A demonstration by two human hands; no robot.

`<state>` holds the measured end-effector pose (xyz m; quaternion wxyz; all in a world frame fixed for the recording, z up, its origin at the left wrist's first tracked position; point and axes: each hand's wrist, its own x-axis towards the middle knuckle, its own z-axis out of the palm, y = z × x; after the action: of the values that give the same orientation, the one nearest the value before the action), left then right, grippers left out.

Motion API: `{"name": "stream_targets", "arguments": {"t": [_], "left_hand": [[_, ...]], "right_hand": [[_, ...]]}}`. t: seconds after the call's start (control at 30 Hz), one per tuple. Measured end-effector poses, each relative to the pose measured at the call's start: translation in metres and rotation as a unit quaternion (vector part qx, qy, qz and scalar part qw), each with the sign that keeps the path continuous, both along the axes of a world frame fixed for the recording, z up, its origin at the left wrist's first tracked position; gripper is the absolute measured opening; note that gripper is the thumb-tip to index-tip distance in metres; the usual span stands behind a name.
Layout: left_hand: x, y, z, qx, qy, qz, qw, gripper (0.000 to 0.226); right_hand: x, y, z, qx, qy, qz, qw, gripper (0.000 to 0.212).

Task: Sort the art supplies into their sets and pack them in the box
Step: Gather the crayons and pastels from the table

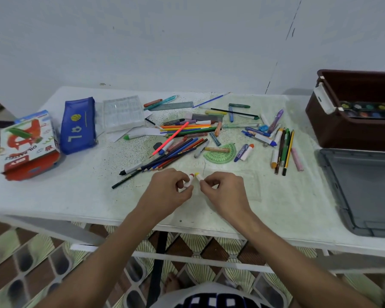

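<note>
My left hand (168,188) pinches a short white crayon with a red tip (189,180). My right hand (225,190) pinches a white crayon with a yellow tip (199,176). The two tips nearly touch over the table's near middle. Beyond them lies a heap of coloured pencils (171,152), markers, crayons and a green protractor (222,153). A brown box (333,127) stands at the right with a watercolour palette (368,110) inside. An oil pastel carton (29,143) and a blue pencil case (79,125) sit at the left.
A grey lid (362,192) lies on the table's right front corner. A clear plastic tray (122,113) rests beside the pencil case. A grey ruler (173,106) lies at the back. The white table (76,196) ends close to me, with patterned floor below.
</note>
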<state>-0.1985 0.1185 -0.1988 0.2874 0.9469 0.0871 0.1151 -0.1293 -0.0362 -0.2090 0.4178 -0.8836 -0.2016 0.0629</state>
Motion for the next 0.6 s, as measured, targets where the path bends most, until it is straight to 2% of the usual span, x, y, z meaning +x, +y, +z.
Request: {"name": "stream_targets", "arguments": {"t": [0.17,0.27,0.4,0.53,0.6], "left_hand": [[0.009,0.0,-0.003,-0.01,0.037,0.006,0.999,0.023],[0.011,0.004,-0.006,-0.025,0.081,0.003,0.996,0.024],[0.01,0.009,-0.008,-0.044,0.089,0.006,0.995,0.023],[0.014,0.015,-0.008,-0.093,0.105,0.01,0.99,0.028],[0.016,0.017,-0.01,-0.095,0.113,0.0,0.989,0.03]], "right_hand": [[0.004,0.003,-0.006,-0.026,0.006,0.004,1.0,0.018],[0.006,0.0,-0.008,-0.029,0.007,0.042,0.999,0.018],[0.015,-0.006,-0.007,-0.025,0.025,0.084,0.996,0.015],[0.024,-0.006,-0.01,-0.042,0.048,0.128,0.99,0.029],[0.027,-0.005,-0.008,-0.056,0.045,0.154,0.985,0.029]]}}
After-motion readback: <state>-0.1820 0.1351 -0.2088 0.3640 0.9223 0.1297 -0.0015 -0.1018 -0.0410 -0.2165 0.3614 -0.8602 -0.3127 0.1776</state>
